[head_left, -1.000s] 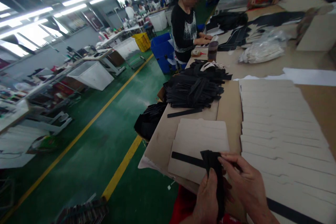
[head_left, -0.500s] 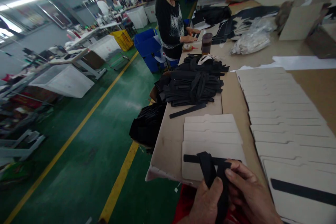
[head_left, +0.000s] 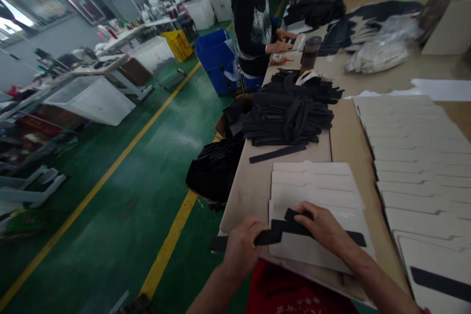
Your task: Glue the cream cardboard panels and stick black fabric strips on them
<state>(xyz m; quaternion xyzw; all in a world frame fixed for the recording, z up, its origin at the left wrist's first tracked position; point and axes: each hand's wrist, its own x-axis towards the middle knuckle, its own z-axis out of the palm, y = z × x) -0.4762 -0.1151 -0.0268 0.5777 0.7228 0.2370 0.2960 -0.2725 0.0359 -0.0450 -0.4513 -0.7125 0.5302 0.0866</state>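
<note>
My left hand (head_left: pixel 243 245) is closed round a black strip (head_left: pixel 268 236) off the table's front left edge; one end of it sticks out to the left. My right hand (head_left: pixel 318 223) pinches dark strip material over the nearest beige panel (head_left: pixel 312 250). Another black strip (head_left: pixel 356 238) lies across that panel, partly under my right hand. How many strips I hold is not clear. Behind that panel more beige panels (head_left: pixel 311 167) overlap in a row.
Bundled black strips (head_left: pixel 290 117) and a single strip (head_left: pixel 277 153) lie farther back. A long row of beige panels (head_left: pixel 412 171) is at the right. A cup (head_left: pixel 310 54) stands near a person (head_left: pixel 252 19). Black pieces fill a container (head_left: pixel 213 169) beside the table.
My hands have moved apart, the left one leftward and the right one up over the near panel. The strips held upright between them now stretch sideways. The view has shifted a little.
</note>
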